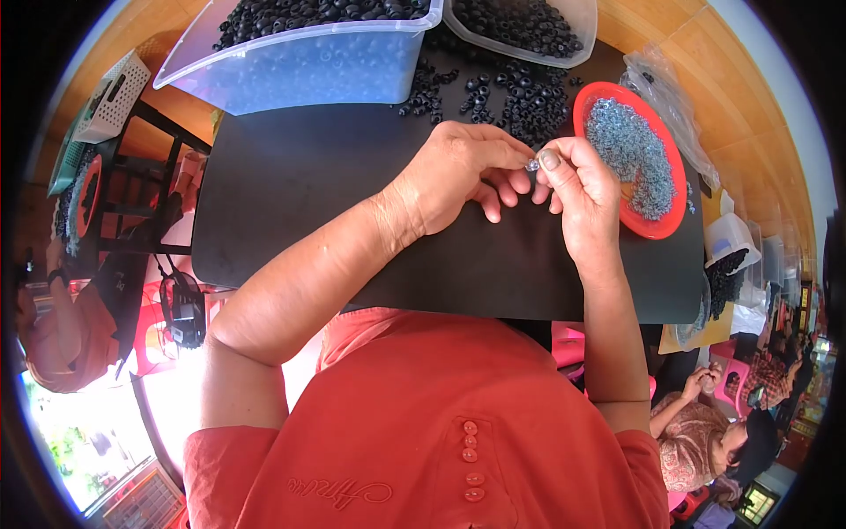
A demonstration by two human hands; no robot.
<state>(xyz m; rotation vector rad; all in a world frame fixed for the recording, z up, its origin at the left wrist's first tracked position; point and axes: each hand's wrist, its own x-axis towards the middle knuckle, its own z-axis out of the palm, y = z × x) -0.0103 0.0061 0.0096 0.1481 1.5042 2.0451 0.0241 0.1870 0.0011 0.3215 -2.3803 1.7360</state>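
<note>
Over the black table my left hand (467,169) and my right hand (583,183) meet, fingertips almost touching. Between them is a small clear, silvery piece (532,165), its exact kind too small to make out. My right thumb and forefinger pinch it from one side, and my left thumb and forefinger close on its other side. The remaining left fingers curl loosely below. Just right of my right hand stands a red oval dish (679,176) with a heap of small clear bluish pieces (630,150). Small round black parts (529,101) lie loose beyond my hands.
A large translucent tub (326,75) of black parts stands at the far left of the table (291,176), a second tub (529,51) beside it. Clear plastic bags (665,97) lie past the dish. Other people sit at left and lower right, near a white basket (113,99).
</note>
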